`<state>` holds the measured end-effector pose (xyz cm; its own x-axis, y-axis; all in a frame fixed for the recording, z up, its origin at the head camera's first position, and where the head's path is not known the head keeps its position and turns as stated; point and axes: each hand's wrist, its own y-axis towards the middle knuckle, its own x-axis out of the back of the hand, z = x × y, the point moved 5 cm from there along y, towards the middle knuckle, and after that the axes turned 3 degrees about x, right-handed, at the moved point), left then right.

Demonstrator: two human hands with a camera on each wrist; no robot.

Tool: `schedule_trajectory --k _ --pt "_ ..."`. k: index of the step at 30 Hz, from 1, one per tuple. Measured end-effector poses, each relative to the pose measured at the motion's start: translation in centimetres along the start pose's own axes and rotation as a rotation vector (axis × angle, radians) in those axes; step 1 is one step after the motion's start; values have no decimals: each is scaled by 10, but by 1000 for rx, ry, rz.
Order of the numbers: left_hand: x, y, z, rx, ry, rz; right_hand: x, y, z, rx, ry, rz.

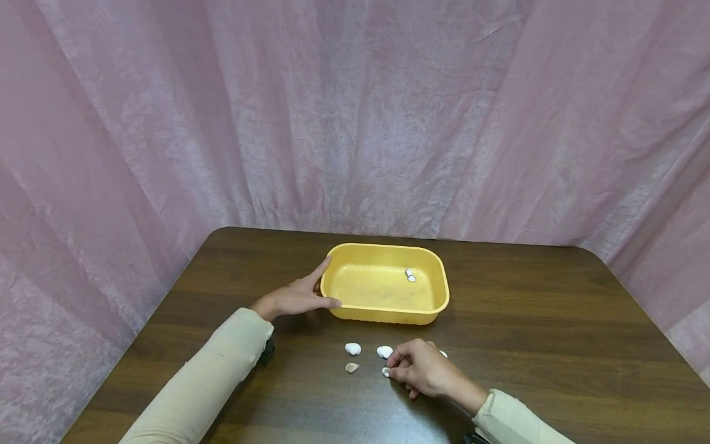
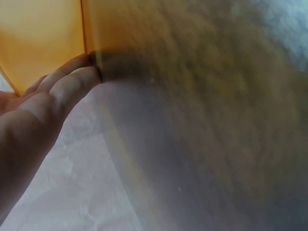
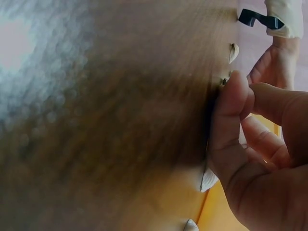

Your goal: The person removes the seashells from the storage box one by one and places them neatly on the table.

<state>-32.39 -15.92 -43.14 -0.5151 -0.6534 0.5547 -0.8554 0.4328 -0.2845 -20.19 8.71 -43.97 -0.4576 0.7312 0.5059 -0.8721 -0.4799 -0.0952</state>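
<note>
In the head view my left hand (image 1: pixel 299 297) holds the left end of a yellow plastic tub (image 1: pixel 383 317), thumb at its front rim and index finger toward the back corner. Its fingers (image 2: pixel 72 89) lie against the tub's outer wall in the left wrist view. In front of the tub, my right hand (image 1: pixel 424 370) pinches a small seashell (image 1: pixel 386 372) between thumb and index finger, low over the table. Just beyond those fingertips lies a white ridged seashell (image 1: pixel 385 351). The right hand partly hides another white shell (image 1: pixel 443 353) behind it.
A second white ridged shell (image 1: pixel 352 349) and a small tan shell (image 1: pixel 352 368) lie left of the right hand. Two small pale shells (image 1: pixel 411 278) sit inside the tub at its right. The brown wooden table (image 1: pixel 527 308) ends at a pink curtain (image 1: pixel 355 123).
</note>
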Motion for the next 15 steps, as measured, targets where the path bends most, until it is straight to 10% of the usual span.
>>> schedule_trajectory --k 15 --pt "0 -1 2 -1 -14 5 25 0 15 8 34 20"
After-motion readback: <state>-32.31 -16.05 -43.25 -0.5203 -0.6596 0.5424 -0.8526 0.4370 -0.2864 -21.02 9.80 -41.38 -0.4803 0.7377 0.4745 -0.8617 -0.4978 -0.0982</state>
